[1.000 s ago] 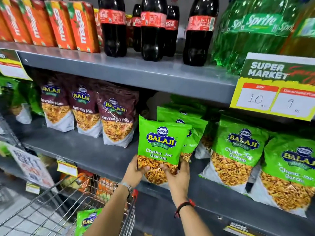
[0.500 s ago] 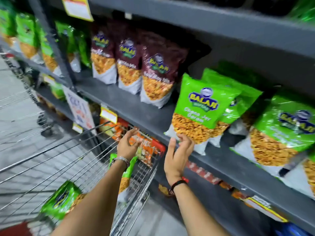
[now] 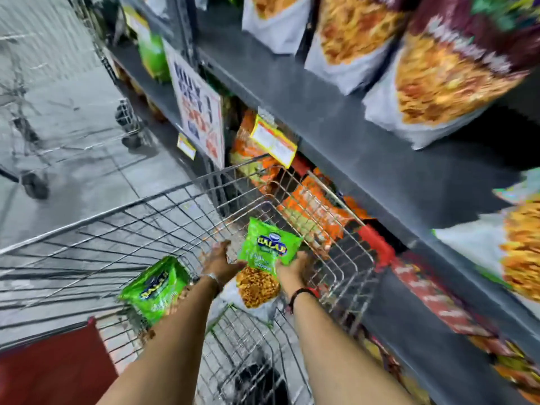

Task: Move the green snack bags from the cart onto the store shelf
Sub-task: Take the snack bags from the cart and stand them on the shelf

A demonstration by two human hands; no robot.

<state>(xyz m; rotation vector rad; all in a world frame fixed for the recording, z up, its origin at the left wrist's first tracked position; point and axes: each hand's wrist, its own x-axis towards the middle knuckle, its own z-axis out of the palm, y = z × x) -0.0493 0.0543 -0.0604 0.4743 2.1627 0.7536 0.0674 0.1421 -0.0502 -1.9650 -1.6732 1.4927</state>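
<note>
Inside the wire cart [image 3: 163,197], a green Balaji snack bag [image 3: 267,252] stands upright between my two hands. My left hand [image 3: 217,263] grips its left edge and my right hand [image 3: 295,268] grips its right edge. A second green snack bag [image 3: 155,289] lies tilted in the cart to the left, partly behind my left forearm. The grey store shelf [image 3: 336,124] runs along the right. On it a green bag [image 3: 523,247] shows at the right edge, blurred.
Maroon snack bags [image 3: 444,68] stand on the shelf above the cart. Orange packets [image 3: 315,206] fill the lower shelf behind the cart's wire wall. A promo sign [image 3: 198,109] and yellow price tags [image 3: 274,141] hang off the shelf edges. Another cart [image 3: 26,118] stands on the tiled floor at left.
The view has swung down from the shelf to the cart. Both hands left the shelved bag, dropped into the cart and took hold of another green bag.
</note>
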